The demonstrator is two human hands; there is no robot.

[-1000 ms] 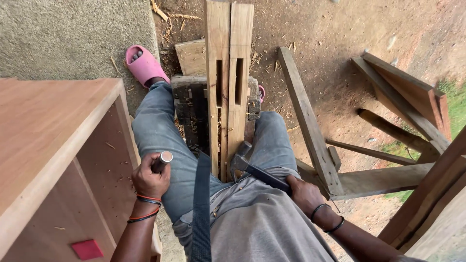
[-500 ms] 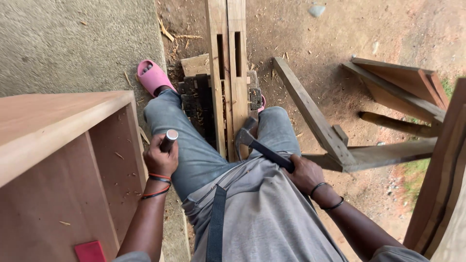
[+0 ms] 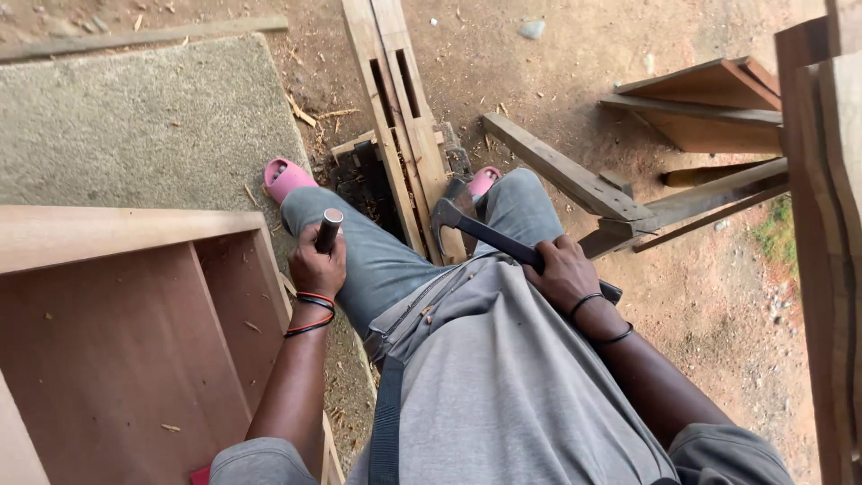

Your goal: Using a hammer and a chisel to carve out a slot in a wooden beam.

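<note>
L hand (image 3: 316,267) fisted on chisel (image 3: 328,231), by cabinet (image 3: 135,233) corner | R hand (image 3: 564,269) grips hammer (image 3: 489,235) over knee | planks (image 3: 400,108) on ground: slots cut, neither tool on wood

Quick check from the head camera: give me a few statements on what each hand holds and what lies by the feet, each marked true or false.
1. The right hand grips a dark-handled claw hammer. True.
2. The left hand is empty. False: it holds a dark metal-capped chisel handle.
3. Both feet wear pink rubber sandals. True.
4. The two long slotted wooden planks lean upright against a wall. False: they lie flat on the dirt between the feet.
5. The open brown wooden cabinet stands on the person's left. True.
</note>
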